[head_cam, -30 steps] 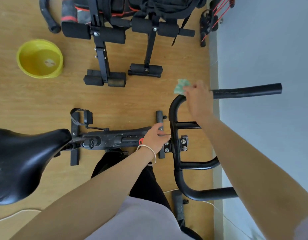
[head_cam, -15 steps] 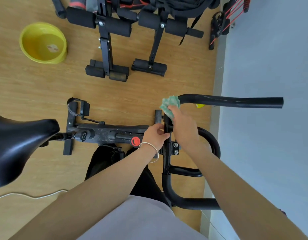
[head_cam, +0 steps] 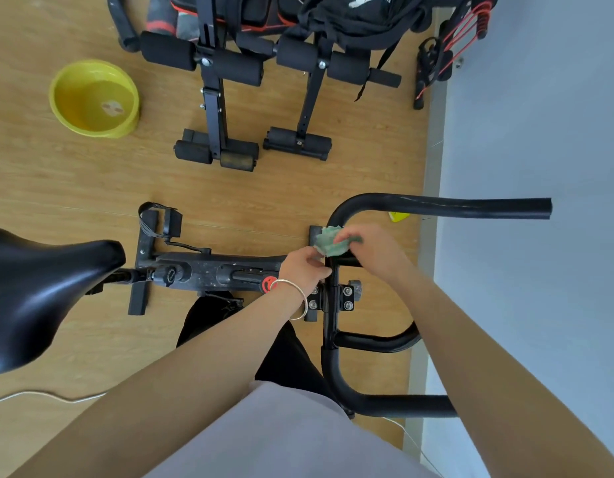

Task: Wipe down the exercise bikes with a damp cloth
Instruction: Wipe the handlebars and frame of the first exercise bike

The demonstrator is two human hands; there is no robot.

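I look straight down on a black exercise bike [head_cam: 215, 270] with its saddle [head_cam: 39, 291] at the left and its curved handlebar [head_cam: 436, 205] at the right. My right hand [head_cam: 374, 250] presses a crumpled green cloth [head_cam: 331, 241] against the handlebar's centre post, just below the upper bend. My left hand [head_cam: 303, 267], with a thin bangle on the wrist, grips the bike frame where it meets the post, its fingertips touching the cloth's edge.
A yellow basin [head_cam: 95, 98] holding water stands on the wooden floor at the far left. Black sit-up benches [head_cam: 229, 81] with foam rollers lie beyond the bike. The blue-grey wall [head_cam: 540, 132] runs along the right. A white cable [head_cam: 46, 396] crosses the floor lower left.
My right hand has carried the cloth from the handlebar's upper bend down onto the centre post, close to my left hand. My left hand has stayed on the frame.
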